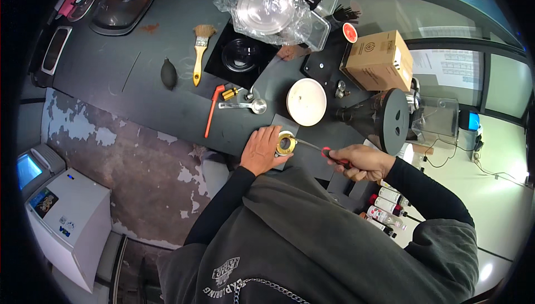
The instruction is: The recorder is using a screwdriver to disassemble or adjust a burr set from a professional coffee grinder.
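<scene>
My left hand (261, 150) is closed around the side of a round brass-coloured part (286, 144) with a dark hole in its middle, at the bench's near edge. In my right hand (362, 162) is a screwdriver (329, 154) with a red and black handle. Its thin shaft points left, and its tip reaches the rim of the brass part; whether it sits in a screw is too small to tell. Just beyond my hands stands a round cream-coloured bowl (306, 102). Left of the bowl lie a metal spoon (245, 106), a red-orange slim tool (213, 111) and a short yellow-handled screwdriver (231, 94).
A black cone-shaped hopper (384, 120) and a cardboard box (379, 61) stand at the right. Farther back are a plastic-wrapped clear container (267, 11), a black dish (241, 55), a paintbrush (201, 53) and a black rubber blower (168, 73). Several bottles (387, 206) stand beside my right forearm.
</scene>
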Action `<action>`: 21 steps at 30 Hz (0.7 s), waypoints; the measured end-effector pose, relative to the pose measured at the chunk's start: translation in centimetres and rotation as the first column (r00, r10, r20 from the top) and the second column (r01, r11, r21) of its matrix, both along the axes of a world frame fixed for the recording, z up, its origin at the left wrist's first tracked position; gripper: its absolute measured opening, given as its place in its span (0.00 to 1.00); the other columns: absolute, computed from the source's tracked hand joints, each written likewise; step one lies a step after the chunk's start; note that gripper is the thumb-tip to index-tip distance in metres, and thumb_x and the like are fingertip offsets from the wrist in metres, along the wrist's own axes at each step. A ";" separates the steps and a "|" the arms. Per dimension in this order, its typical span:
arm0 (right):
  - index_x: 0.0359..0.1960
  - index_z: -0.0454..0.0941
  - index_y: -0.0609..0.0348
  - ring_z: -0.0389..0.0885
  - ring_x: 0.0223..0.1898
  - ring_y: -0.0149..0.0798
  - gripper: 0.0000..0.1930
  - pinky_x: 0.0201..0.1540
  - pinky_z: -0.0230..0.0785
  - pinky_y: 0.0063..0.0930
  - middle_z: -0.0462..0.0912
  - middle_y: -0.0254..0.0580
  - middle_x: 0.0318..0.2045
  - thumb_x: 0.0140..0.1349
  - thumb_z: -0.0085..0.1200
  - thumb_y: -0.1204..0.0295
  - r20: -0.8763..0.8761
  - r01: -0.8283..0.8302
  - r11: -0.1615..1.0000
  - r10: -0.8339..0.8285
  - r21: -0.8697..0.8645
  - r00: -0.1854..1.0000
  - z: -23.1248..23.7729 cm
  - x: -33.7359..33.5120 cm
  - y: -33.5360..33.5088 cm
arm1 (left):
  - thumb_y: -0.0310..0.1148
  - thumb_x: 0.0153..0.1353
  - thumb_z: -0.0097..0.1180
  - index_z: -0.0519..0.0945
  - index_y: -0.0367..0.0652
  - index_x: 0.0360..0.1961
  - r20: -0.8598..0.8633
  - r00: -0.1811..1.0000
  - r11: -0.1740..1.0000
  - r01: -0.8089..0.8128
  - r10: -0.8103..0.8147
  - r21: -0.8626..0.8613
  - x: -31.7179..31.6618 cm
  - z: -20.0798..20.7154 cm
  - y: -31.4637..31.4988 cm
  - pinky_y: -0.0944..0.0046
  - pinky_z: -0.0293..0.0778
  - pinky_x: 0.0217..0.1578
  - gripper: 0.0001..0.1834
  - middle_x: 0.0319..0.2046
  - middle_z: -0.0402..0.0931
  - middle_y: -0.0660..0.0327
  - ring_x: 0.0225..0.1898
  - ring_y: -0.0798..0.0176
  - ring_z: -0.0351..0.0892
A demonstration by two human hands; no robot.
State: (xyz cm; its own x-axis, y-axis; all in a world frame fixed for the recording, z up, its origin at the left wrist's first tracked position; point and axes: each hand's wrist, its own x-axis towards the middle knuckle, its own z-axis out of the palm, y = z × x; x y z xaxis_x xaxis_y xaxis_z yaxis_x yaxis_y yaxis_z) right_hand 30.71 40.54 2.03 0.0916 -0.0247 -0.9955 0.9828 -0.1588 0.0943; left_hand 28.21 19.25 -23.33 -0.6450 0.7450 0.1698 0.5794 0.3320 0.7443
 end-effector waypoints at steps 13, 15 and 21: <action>0.36 0.69 0.50 0.55 0.11 0.20 0.19 0.10 0.48 0.15 0.68 0.25 0.22 0.78 0.48 0.49 0.097 0.303 0.952 -0.305 0.041 0.947 -3.4 1.7 -3.3 | 0.65 0.56 0.66 0.73 0.40 0.64 -0.056 0.998 0.993 -0.037 0.031 -0.114 0.3 -0.1 -0.1 0.59 0.69 0.56 0.46 0.56 0.75 0.58 0.55 0.58 0.74; 0.37 0.71 0.50 0.57 0.11 0.20 0.18 0.10 0.51 0.14 0.69 0.24 0.21 0.77 0.50 0.50 0.073 0.336 0.942 -0.335 -0.008 0.940 -3.3 2.2 -2.3 | 0.65 0.57 0.65 0.73 0.40 0.65 -0.057 0.998 0.992 -0.020 0.013 -0.124 0.4 -0.1 0.3 0.59 0.69 0.57 0.46 0.57 0.75 0.58 0.55 0.58 0.74; 0.33 0.74 0.48 0.57 0.12 0.19 0.20 0.13 0.50 0.16 0.69 0.20 0.19 0.76 0.52 0.47 0.095 0.316 0.947 -0.321 0.061 0.942 -3.8 2.2 -2.7 | 0.67 0.57 0.63 0.72 0.40 0.66 -0.048 0.999 0.990 0.007 -0.014 -0.140 0.3 -0.7 0.5 0.60 0.69 0.56 0.47 0.58 0.75 0.58 0.58 0.59 0.73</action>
